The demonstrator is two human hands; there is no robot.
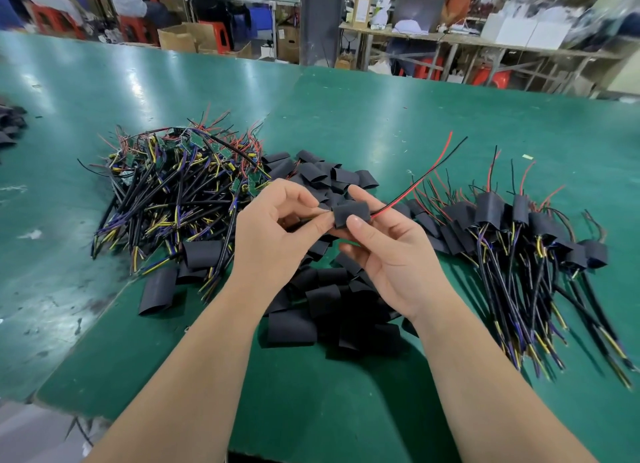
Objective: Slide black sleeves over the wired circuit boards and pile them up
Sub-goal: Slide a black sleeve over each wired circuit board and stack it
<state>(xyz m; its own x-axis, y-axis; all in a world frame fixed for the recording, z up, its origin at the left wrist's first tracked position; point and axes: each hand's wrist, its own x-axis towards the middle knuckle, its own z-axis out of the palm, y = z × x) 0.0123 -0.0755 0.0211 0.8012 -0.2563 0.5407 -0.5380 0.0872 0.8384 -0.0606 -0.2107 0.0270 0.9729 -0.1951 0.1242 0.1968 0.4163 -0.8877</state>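
step: seat black sleeve (351, 213), held above the loose sleeves (322, 303) at mid-table | left hand (277, 227) pinches its left end, right hand (388, 251) pinches its body | tip: hold wires taut, push until the board looks covered | axis: left-right; red and black leads (424, 173) exit right, slanting up and away

The black sleeve (351, 213) pinched between the left hand (273, 230) and right hand (388, 255) hides whatever is inside it; only a red and black wire pair (426, 175) shows leaving it. Both hands cover part of the loose sleeves (322, 300) near the worktop's (381, 123) front edge. A dark heap (8, 125) at its left side is cut off, and the benches (485, 40) beyond its far edge are blurred.
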